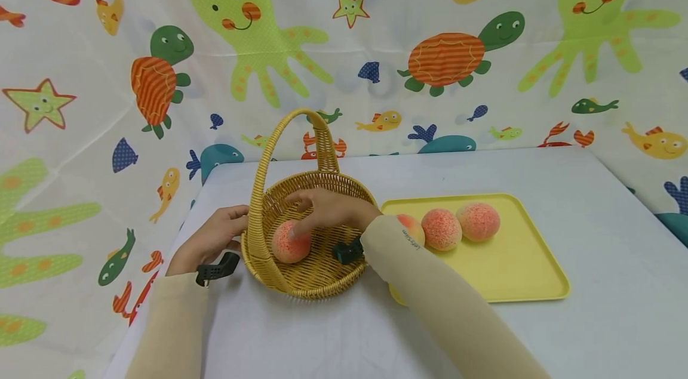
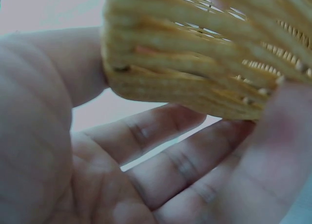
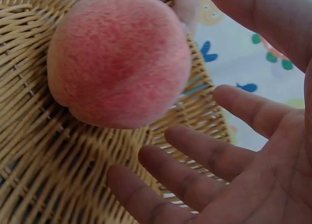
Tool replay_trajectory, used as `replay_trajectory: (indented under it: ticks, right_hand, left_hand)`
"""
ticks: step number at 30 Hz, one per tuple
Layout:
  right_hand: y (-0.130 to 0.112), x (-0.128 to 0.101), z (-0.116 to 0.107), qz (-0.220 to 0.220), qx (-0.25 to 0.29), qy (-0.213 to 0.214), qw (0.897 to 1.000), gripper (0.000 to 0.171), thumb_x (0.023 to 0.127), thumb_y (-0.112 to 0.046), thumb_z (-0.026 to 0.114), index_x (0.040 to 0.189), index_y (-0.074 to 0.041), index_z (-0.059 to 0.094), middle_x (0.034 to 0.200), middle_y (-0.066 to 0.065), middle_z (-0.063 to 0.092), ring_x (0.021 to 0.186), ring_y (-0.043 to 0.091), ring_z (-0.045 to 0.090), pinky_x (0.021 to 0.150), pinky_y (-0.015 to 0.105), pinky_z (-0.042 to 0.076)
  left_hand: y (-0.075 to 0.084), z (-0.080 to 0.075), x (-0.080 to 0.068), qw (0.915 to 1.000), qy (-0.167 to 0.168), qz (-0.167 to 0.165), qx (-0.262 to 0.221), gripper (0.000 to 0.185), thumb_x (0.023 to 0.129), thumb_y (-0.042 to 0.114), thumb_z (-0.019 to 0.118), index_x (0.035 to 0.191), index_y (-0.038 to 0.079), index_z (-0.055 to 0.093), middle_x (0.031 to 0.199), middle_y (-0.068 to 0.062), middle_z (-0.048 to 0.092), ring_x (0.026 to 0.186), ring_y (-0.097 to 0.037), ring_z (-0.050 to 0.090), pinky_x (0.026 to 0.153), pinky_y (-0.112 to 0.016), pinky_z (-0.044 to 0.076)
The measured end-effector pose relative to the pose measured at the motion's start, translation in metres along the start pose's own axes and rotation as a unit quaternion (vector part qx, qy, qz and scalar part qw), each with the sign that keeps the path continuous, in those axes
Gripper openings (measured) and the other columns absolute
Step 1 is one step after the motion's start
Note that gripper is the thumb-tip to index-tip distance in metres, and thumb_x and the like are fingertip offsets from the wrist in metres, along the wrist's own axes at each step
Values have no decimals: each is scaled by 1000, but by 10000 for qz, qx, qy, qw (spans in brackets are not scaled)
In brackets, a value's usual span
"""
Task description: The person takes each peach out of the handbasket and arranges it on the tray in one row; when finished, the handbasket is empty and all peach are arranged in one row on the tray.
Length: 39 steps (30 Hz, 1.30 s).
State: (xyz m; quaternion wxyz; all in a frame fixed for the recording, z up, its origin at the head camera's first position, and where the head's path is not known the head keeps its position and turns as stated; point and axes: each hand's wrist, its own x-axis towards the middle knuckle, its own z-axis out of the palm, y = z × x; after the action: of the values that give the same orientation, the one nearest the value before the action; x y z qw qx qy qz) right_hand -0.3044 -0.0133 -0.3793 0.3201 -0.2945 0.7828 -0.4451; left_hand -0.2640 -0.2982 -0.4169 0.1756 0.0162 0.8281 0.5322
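A pinkish-red peach (image 1: 291,242) lies inside a woven wicker basket (image 1: 317,293) with a tall arched handle. Over the basket, my right hand (image 1: 328,209) hovers with its fingers spread. In the right wrist view the peach (image 3: 122,61) sits apart from the fingers of my right hand (image 3: 229,165), and nothing is in that palm. My left hand (image 1: 215,233) holds the basket's left side. Up close in the left wrist view, the wicker wall (image 2: 195,63) lies between the thumb and curled fingers of my left hand (image 2: 146,170).
A yellow tray (image 1: 516,271) stands right of the basket, with peaches (image 1: 441,229) in a row near its back left; my right sleeve partly covers one. Behind the white table (image 1: 602,236) hangs a sea-animal curtain (image 1: 376,39), which also runs along the left.
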Motion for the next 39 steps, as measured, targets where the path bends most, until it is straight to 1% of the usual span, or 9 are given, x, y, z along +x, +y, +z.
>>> replay_trajectory:
  ticks: [4,6,13,20,29,34,39]
  right_hand:
    - [3,7,3,109,107,-179,9997,81,86,-24,82,158,-16,45,149,18,52,131,28,54,104,42,51]
    - [4,9,5,129,82,-247,9996,80,86,-23,81,157,-15,45,147,17,54,127,25,56,102,39,51]
    - [6,12,8,112,56,-467,9988,79,85,-19,82,156,-13,47,145,12,57,122,18,59,100,32,51]
    - [7,13,12,104,-153,-383,9991,76,84,-18,83,153,-13,52,134,6,62,114,15,60,97,30,52]
    - [7,15,15,-28,-313,-398,9987,74,83,-16,83,151,-12,54,134,4,62,114,14,59,96,27,51]
    - [8,16,17,-50,-358,-391,9986,72,82,-14,84,149,-13,56,129,1,63,111,13,59,93,25,51]
    - [8,17,18,-72,-377,-381,9985,71,82,-12,84,148,-12,58,125,0,65,108,13,61,91,26,52]
  left_hand:
    - [1,0,0,10000,1,13,5,44,107,26,56,140,-2,59,106,-7,71,93,-22,68,76,-40,63]
    - [1,0,0,10000,-10,26,14,44,107,26,55,140,-2,58,107,-7,72,93,-22,68,76,-40,63]
    - [2,2,-1,10000,-23,50,30,45,106,25,55,141,-3,58,110,-9,71,94,-23,68,78,-41,62]
    - [1,2,-1,10000,30,4,32,46,106,27,57,141,-2,58,109,-8,72,94,-23,68,78,-40,63]
    - [2,3,-1,10000,44,-15,33,47,106,28,57,142,-2,58,110,-9,72,94,-23,69,78,-42,63]
    - [3,3,-2,10000,48,-15,33,46,106,28,57,141,-2,58,110,-9,72,94,-23,68,78,-41,63]
    - [2,2,-2,10000,35,-17,11,46,106,28,57,140,-3,59,108,-8,72,94,-23,68,79,-42,63]
